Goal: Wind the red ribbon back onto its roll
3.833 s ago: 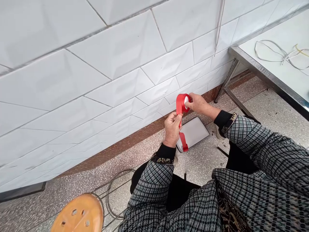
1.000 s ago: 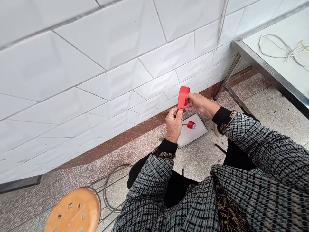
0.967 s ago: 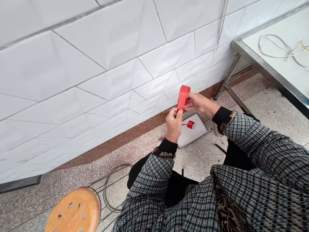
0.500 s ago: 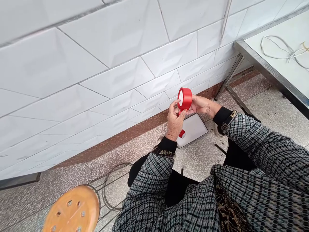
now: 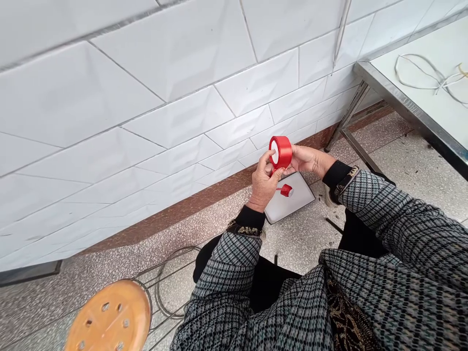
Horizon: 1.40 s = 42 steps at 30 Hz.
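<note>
A wide roll of shiny red ribbon (image 5: 284, 151) with a white core is held up between both hands. My left hand (image 5: 263, 181) is closed on it, a finger at the core and the thumb at the lower edge. My right hand (image 5: 306, 158) grips its far side, with the fingertips partly hidden behind the roll. Below the hands, a smaller red roll (image 5: 286, 190) with a short loose tail lies on a flat white tray (image 5: 292, 207) with dark edges.
An orange round stool (image 5: 109, 317) with holes and wire legs stands at the lower left. On the right is a metal-edged table (image 5: 387, 90) with loose white cable (image 5: 420, 87). A white tiled wall (image 5: 183, 117) rises ahead. Dark scraps lie on the speckled floor (image 5: 300, 248).
The large ribbon roll has dropped slightly and turned a little in my hands. My left hand has shifted slightly left; the smaller roll now shows farther right on the tray.
</note>
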Motion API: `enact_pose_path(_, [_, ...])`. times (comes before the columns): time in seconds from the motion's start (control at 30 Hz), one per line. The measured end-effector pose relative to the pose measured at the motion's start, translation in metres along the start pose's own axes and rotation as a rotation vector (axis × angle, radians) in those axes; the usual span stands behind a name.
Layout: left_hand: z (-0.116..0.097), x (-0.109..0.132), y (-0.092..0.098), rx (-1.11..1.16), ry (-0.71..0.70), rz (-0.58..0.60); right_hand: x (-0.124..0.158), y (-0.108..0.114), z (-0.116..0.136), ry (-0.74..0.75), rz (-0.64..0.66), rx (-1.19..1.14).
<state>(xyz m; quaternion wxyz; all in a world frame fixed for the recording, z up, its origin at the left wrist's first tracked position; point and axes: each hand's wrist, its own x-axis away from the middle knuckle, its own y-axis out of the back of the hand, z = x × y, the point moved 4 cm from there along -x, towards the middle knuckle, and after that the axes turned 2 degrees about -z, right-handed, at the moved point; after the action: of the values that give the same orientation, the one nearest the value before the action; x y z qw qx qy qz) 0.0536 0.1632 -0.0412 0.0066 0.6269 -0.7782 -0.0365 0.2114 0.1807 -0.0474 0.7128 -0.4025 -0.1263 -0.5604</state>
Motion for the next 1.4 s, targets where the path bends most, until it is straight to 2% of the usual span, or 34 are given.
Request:
enact_pose_path(0.23, [0.001,-0.004,0.004,0.013,0.090,0.039,0.004,-0.002,0.000,-0.029,0.025,-0.023])
enact_pose_path(0.37, [0.005,-0.006,0.008,0.112,0.172,0.086,0.013,-0.007,0.004,-0.025,0.010,0.049])
enact_pose_path(0.47, [0.008,-0.007,0.009,0.209,0.205,0.117,0.016,-0.008,0.006,-0.003,0.068,0.143])
enact_pose_path(0.57, [0.010,-0.005,0.008,0.270,0.254,0.145,0.014,-0.003,0.013,0.094,0.063,0.279])
enact_pose_path(0.7, [0.009,-0.001,0.009,0.327,0.341,0.241,0.016,0.005,0.026,0.325,-0.042,0.535])
enact_pose_path(0.8, [0.006,0.000,0.009,0.353,0.383,0.296,0.019,0.006,0.031,0.437,-0.143,0.735])
enact_pose_path(0.9, [0.006,-0.001,0.005,0.382,0.359,0.228,0.018,0.008,0.032,0.489,-0.292,0.747])
enact_pose_path(1.0, [0.008,-0.002,-0.002,0.394,0.289,0.064,0.012,0.012,0.029,0.456,-0.401,0.574])
enact_pose_path(1.1, [0.011,-0.002,-0.006,0.357,0.245,-0.065,0.006,0.014,0.024,0.357,-0.423,0.410])
enact_pose_path(1.23, [0.013,-0.001,-0.007,0.312,0.203,-0.181,0.002,0.014,0.019,0.273,-0.442,0.298])
enact_pose_path(1.4, [0.014,0.002,-0.011,0.290,0.204,-0.188,0.003,0.014,0.019,0.261,-0.481,0.266])
